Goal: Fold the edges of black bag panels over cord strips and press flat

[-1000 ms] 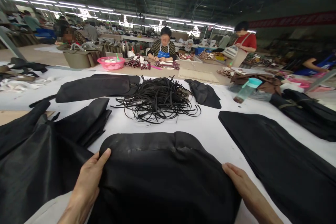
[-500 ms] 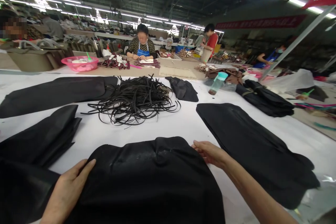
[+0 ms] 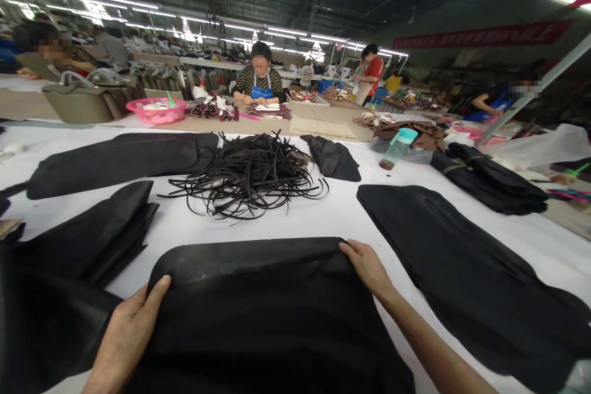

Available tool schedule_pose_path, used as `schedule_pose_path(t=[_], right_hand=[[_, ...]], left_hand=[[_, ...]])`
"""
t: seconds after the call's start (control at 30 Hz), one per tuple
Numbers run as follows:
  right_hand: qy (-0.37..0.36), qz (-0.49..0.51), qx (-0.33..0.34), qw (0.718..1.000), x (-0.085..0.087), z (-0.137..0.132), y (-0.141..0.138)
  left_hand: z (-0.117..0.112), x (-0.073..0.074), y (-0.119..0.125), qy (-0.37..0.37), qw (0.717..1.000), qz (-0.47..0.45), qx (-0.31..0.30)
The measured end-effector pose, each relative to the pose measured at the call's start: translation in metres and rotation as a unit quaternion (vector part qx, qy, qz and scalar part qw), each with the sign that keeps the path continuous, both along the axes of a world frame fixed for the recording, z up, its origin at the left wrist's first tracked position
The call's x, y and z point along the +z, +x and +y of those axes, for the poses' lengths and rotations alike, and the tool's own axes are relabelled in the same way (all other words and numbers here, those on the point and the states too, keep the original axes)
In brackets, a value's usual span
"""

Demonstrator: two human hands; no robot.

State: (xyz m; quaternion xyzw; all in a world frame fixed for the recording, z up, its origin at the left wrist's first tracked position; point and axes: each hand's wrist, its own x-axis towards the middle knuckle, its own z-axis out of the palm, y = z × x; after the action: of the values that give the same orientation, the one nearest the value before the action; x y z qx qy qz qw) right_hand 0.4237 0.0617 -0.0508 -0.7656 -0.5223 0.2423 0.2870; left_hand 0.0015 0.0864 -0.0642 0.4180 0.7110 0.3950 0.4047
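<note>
A large black leather-like panel with rounded corners spreads in front of me, its far edge drawn nearly straight. My left hand grips its left edge, thumb on top and fingers hidden underneath. At the far right corner, my right hand pinches the panel between thumb and fingers. Right of it lies a stack of similar black panels. To the left, more black pieces are folded or bunched, close to my left hand.
On the white tabletop lie a tangle of thin black strips, flat black panels, a small black piece, a teal-lidded bottle and tied black bundles. A pink basin and a seated co-worker are beyond.
My right hand has closed on the far right corner, and the panel's wrinkled far edge has become smoother and straighter. My left hand keeps its grip. The view has shifted slightly left.
</note>
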Motion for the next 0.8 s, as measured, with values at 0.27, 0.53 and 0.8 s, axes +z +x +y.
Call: schedule_pose_path(t=[0.27, 0.53, 0.8], right_hand=[[0.015, -0.024, 0.025, 0.999, -0.003, -0.002, 0.015], [-0.016, -0.069, 0.007, 0.997, -0.016, 0.016, 0.032], [0.069, -0.246, -0.039, 0.966, 0.011, -0.021, 0.012]], left_hand=[[0.003, 0.019, 0.012, -0.146, 0.962, -0.229, 0.041], [0.009, 0.013, 0.013, -0.050, 0.965, 0.237, -0.097], [0.002, 0.009, 0.021, -0.030, 0.921, 0.374, -0.107]])
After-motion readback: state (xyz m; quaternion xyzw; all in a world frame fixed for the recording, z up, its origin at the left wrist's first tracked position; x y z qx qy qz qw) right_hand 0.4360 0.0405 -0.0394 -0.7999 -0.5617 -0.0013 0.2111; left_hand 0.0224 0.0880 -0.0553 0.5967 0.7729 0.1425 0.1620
